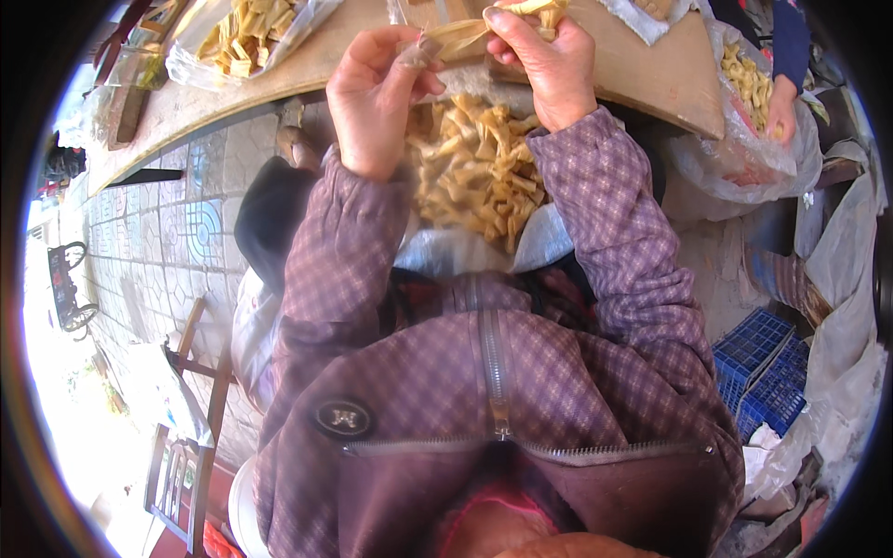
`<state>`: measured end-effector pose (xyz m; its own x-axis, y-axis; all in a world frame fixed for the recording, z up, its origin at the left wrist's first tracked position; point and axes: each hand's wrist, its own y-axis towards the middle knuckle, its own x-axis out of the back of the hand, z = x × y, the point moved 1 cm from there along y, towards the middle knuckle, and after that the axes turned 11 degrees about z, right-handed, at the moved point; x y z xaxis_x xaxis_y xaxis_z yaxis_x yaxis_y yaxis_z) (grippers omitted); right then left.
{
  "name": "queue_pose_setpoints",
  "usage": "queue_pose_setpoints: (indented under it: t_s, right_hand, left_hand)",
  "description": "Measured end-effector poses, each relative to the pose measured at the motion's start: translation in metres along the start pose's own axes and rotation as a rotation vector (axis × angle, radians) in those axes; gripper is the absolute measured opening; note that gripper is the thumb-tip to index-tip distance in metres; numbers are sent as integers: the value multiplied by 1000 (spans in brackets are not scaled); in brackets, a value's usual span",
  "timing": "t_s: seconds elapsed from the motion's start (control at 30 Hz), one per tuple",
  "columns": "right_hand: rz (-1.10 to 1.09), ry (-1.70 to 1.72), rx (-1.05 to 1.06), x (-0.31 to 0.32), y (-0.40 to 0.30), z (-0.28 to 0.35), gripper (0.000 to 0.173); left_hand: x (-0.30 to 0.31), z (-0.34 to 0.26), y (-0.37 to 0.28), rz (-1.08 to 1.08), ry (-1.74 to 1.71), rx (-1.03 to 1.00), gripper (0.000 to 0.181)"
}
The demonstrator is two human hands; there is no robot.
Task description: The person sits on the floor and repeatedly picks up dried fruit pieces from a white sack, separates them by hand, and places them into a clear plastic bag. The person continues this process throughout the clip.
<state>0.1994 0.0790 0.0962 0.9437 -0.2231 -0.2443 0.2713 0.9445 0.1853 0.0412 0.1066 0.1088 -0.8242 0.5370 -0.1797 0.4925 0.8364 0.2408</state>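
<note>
Between my hands, above the table's near edge, stretches a yellowish dried strip, like bean curd skin or husk (pixel 457 35). My left hand (pixel 384 87) pinches its left end between thumb and fingertips. My right hand (pixel 548 66) grips the other end, where a folded, knotted part of the same material sticks out at the top. Below them, in my lap, a pale plastic sack (pixel 446 250) holds a heap of knotted yellow-brown pieces (pixel 481 167). The tips of some fingers are hidden behind the strip.
On the wooden table (pixel 649 77), a clear bag (pixel 192 70) holds cut yellow strips (pixel 244 35). At the right, another person's hand (pixel 781 115) reaches into a plastic bag (pixel 739 157) of knotted pieces. Blue plastic crates (pixel 760 370) stand at the lower right, a wooden chair (pixel 199 474) at the lower left.
</note>
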Motion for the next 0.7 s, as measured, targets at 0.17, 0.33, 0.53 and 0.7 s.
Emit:
queue_pose_setpoints:
  t_s: [0.17, 0.33, 0.53, 0.7]
  right_hand:
    - [-15, -48, 95, 0, 28, 3, 16]
    - [-87, -420, 218, 0, 42, -29, 12]
    - [73, -133, 9, 15, 8, -15, 26]
    - [282, 48, -151, 17, -48, -16, 34]
  left_hand:
    - [17, 12, 40, -6, 169, -82, 12]
    - [21, 36, 50, -37, 166, -49, 8]
    - [49, 30, 20, -139, 94, -70, 11]
    - [82, 15, 8, -229, 137, -57, 17]
